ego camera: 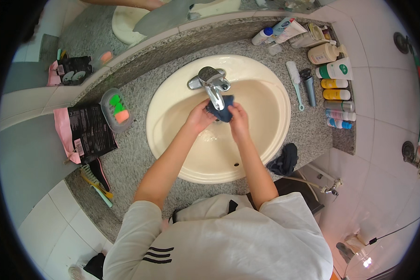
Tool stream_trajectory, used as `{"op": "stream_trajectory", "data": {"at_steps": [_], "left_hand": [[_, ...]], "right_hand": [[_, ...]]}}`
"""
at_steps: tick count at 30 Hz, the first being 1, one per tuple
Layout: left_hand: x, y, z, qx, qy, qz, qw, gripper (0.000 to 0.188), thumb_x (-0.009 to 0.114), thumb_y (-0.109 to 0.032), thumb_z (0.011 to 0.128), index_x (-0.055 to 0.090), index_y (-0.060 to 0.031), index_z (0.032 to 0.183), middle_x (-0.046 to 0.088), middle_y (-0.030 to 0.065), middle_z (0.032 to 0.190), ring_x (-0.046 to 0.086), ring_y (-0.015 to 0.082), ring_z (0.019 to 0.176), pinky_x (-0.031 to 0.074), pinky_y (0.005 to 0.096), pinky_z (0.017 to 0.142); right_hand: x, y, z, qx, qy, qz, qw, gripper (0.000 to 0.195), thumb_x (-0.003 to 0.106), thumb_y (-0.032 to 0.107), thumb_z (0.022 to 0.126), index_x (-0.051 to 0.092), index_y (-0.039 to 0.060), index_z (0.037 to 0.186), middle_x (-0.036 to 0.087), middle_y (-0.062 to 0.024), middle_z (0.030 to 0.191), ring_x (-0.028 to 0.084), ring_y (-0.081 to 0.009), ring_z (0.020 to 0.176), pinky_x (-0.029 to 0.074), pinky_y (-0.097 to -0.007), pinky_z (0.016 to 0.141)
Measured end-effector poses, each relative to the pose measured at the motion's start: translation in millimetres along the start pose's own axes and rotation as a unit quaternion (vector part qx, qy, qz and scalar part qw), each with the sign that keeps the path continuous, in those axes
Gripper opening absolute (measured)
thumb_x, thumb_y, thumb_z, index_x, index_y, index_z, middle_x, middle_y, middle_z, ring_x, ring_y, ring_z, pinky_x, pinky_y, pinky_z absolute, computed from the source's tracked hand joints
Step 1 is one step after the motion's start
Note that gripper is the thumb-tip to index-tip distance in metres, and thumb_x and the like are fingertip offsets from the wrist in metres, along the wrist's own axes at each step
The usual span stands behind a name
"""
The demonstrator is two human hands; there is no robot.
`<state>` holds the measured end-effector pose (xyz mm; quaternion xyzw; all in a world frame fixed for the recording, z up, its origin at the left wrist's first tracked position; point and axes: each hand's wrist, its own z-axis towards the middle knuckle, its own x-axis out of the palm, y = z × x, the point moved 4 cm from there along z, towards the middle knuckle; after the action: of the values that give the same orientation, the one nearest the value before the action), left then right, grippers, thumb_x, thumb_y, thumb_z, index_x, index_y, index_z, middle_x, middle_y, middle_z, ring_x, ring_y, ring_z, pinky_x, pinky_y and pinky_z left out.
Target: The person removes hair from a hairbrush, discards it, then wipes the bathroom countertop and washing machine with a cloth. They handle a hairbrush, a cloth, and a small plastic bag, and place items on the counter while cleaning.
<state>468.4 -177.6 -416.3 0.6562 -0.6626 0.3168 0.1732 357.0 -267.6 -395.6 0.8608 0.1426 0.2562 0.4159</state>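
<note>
Below the spout of a chrome faucet (214, 84), both hands hold a small dark blue cloth (223, 109) over the cream oval washbasin (168, 147). My left hand (200, 117) grips the cloth's left edge, its fingers partly behind the fabric. On the opposite side, my right hand (238, 119) pinches the right edge between thumb and fingers. The spout hides part of the cloth. A second dark cloth (285, 160) lies crumpled on the granite counter (133, 168), beside the basin's lower right rim.
A plastic dish (106, 122) with a sponge and a black-and-pink pouch (91, 129) lie left. Combs (96, 185) are below them. Right of the basin are a cleaning brush (294, 82), an electric shaver (309, 89) and several bottles and tubes (336, 94). A mirror (101, 31) borders the back.
</note>
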Motion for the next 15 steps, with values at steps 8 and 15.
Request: {"op": "stream_trajectory", "data": {"at_steps": [8,15], "left_hand": [[-0.4,40.7,14.9,-0.011,0.04,-0.026,0.999,0.032,0.038,-0.018,0.099,0.052,-0.0028,0.124,0.059,0.0109,0.12,0.057,0.0236,0.11,0.048,0.0384,0.095],[2.9,3.9,19.7,0.017,0.068,0.003,0.998,0.032,0.036,-0.028,0.101,0.056,-0.0077,0.116,0.064,0.0049,0.108,0.06,0.0187,0.098,0.05,0.033,0.089]], "right_hand": [[34.9,-1.6,-31.3,-0.249,-0.093,-0.45,0.852,0.026,0.056,0.009,0.087,0.056,0.0022,0.112,0.049,-0.0152,0.126,0.042,-0.0348,0.119,0.029,-0.0451,0.102],[55.1,-21.2,-37.8,-0.253,-0.011,-0.343,0.904,0.035,0.053,0.009,0.09,0.051,-0.0005,0.124,0.05,-0.0211,0.127,0.044,-0.0366,0.121,0.031,-0.0426,0.105]]}}
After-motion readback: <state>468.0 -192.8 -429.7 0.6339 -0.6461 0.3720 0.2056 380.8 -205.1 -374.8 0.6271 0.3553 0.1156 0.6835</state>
